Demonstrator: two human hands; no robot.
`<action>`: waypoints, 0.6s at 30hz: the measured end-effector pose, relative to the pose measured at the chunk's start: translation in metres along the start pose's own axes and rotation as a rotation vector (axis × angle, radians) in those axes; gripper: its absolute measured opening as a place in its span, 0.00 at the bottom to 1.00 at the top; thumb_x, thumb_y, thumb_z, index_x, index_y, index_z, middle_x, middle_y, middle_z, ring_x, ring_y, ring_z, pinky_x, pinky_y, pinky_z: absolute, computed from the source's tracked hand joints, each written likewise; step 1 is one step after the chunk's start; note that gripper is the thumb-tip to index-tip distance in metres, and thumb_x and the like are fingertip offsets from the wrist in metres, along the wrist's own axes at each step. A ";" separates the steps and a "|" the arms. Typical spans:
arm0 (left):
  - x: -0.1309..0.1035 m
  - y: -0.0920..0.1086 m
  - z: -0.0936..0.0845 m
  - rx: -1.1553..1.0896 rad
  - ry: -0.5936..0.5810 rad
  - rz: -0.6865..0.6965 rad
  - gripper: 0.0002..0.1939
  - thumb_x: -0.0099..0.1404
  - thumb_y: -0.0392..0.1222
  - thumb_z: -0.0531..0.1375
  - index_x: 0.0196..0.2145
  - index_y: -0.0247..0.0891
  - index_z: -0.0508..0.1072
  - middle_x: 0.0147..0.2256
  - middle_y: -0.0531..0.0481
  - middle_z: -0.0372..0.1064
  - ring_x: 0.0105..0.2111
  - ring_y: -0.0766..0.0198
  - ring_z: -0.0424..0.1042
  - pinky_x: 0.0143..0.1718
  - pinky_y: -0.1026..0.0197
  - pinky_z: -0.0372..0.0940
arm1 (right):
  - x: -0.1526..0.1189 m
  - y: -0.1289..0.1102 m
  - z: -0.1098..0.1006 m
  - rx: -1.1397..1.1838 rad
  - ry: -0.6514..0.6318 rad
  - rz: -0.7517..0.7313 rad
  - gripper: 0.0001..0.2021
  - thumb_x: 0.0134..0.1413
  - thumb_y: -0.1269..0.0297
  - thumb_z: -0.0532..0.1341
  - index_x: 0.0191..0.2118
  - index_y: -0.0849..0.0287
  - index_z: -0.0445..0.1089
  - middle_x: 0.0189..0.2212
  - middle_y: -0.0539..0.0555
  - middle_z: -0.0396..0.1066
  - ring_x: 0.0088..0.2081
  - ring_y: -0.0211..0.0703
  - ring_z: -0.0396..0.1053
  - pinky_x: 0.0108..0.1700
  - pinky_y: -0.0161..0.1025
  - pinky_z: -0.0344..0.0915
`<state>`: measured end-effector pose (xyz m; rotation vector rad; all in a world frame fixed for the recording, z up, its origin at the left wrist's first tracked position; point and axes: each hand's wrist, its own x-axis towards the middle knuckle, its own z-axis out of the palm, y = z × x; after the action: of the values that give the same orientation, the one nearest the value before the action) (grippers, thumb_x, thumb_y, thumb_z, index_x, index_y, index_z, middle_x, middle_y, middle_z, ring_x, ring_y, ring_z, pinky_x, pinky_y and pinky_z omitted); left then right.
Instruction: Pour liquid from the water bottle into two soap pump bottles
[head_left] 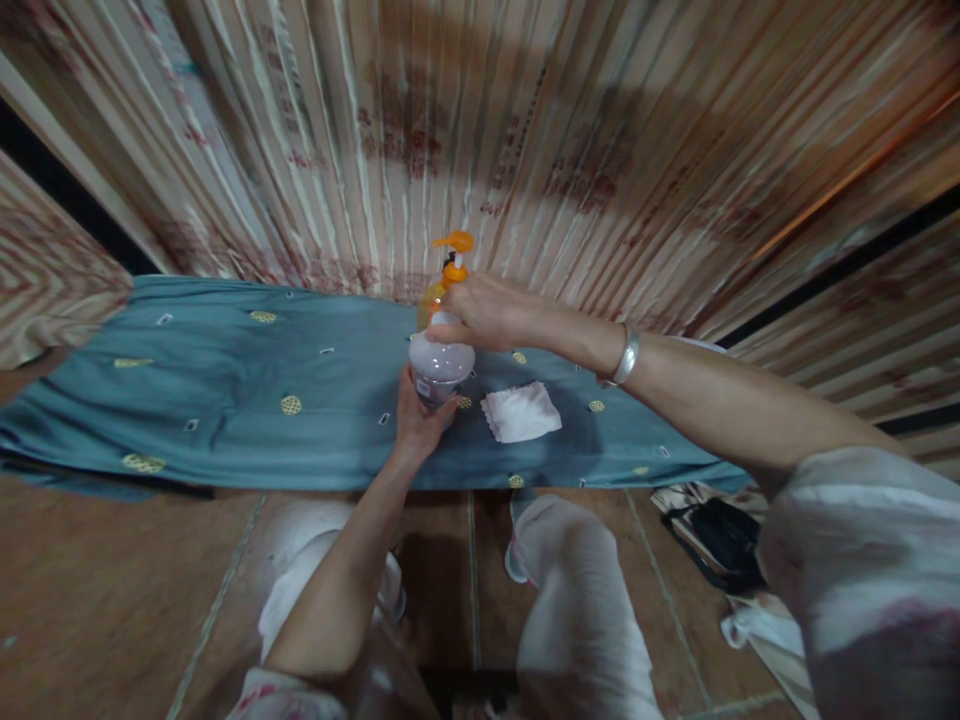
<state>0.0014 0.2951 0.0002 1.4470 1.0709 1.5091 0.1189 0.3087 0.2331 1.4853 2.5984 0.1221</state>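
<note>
A pale, translucent round-shouldered bottle (442, 358) with a small label stands over the cloth-covered surface, near its middle. Fingers of my left hand (421, 420) wrap round its lower part. From above and to the right, my right hand (487, 312) closes round the white top of the same bottle; the fingers hide most of that top. Just behind is a yellow pump bottle with an orange pump head (455, 242), partly covered by my right hand. To the right of the pale bottle lies a folded white cloth (523, 412) with a scalloped edge.
A teal patterned sheet (225, 400) covers the long, low surface. Pleated curtains (480, 130) hang right behind it. Dark poles (67, 185) slant at both sides. On the tiled floor (480, 590), a black bag (721, 540) sits at the right, near my legs.
</note>
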 end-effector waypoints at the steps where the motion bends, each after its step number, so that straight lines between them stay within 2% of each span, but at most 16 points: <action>1: 0.000 0.001 0.000 -0.002 0.002 0.001 0.41 0.48 0.46 0.73 0.57 0.41 0.61 0.55 0.38 0.69 0.54 0.47 0.71 0.58 0.44 0.66 | 0.000 0.001 -0.001 0.003 -0.013 -0.001 0.23 0.67 0.53 0.55 0.47 0.71 0.75 0.44 0.69 0.77 0.46 0.55 0.73 0.46 0.45 0.61; 4: 0.000 0.003 0.000 -0.007 0.003 -0.001 0.40 0.49 0.46 0.73 0.56 0.41 0.61 0.54 0.39 0.70 0.53 0.48 0.72 0.57 0.45 0.66 | 0.000 0.003 -0.006 0.007 -0.045 -0.017 0.21 0.66 0.54 0.57 0.46 0.69 0.76 0.44 0.67 0.77 0.47 0.55 0.72 0.47 0.45 0.61; 8: 0.001 0.005 -0.001 0.017 -0.010 -0.014 0.40 0.48 0.45 0.73 0.56 0.40 0.62 0.54 0.39 0.70 0.54 0.48 0.72 0.58 0.45 0.66 | 0.000 0.003 -0.012 0.026 -0.059 -0.076 0.13 0.61 0.61 0.64 0.48 0.62 0.75 0.46 0.61 0.77 0.49 0.51 0.72 0.49 0.43 0.61; 10: 0.001 0.005 -0.002 0.030 -0.010 -0.016 0.40 0.48 0.45 0.73 0.56 0.41 0.62 0.55 0.39 0.70 0.55 0.48 0.72 0.58 0.45 0.66 | 0.000 0.003 -0.012 0.022 -0.057 -0.090 0.14 0.58 0.63 0.67 0.49 0.60 0.75 0.47 0.59 0.77 0.50 0.49 0.71 0.50 0.42 0.61; 13: 0.002 0.005 -0.002 0.040 -0.007 -0.012 0.40 0.48 0.45 0.74 0.56 0.41 0.62 0.56 0.39 0.70 0.55 0.48 0.72 0.58 0.45 0.66 | 0.002 0.001 -0.007 -0.012 0.000 -0.059 0.20 0.57 0.56 0.68 0.52 0.62 0.74 0.47 0.61 0.77 0.50 0.52 0.72 0.50 0.44 0.62; 15: 0.002 0.005 -0.002 0.035 -0.005 -0.008 0.41 0.48 0.45 0.74 0.57 0.40 0.62 0.56 0.39 0.70 0.54 0.48 0.72 0.58 0.44 0.67 | 0.004 0.000 -0.003 -0.033 0.060 -0.022 0.22 0.60 0.50 0.64 0.51 0.64 0.75 0.44 0.63 0.77 0.49 0.55 0.72 0.50 0.46 0.64; 18: 0.002 0.005 -0.002 0.035 -0.006 -0.002 0.40 0.49 0.45 0.73 0.56 0.40 0.63 0.56 0.39 0.70 0.55 0.48 0.72 0.58 0.44 0.67 | 0.004 0.000 0.000 -0.044 0.097 -0.010 0.22 0.64 0.49 0.60 0.48 0.65 0.76 0.41 0.64 0.78 0.48 0.56 0.73 0.50 0.47 0.64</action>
<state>-0.0006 0.2950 0.0053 1.4734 1.0998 1.4904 0.1163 0.3122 0.2324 1.4874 2.6590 0.2555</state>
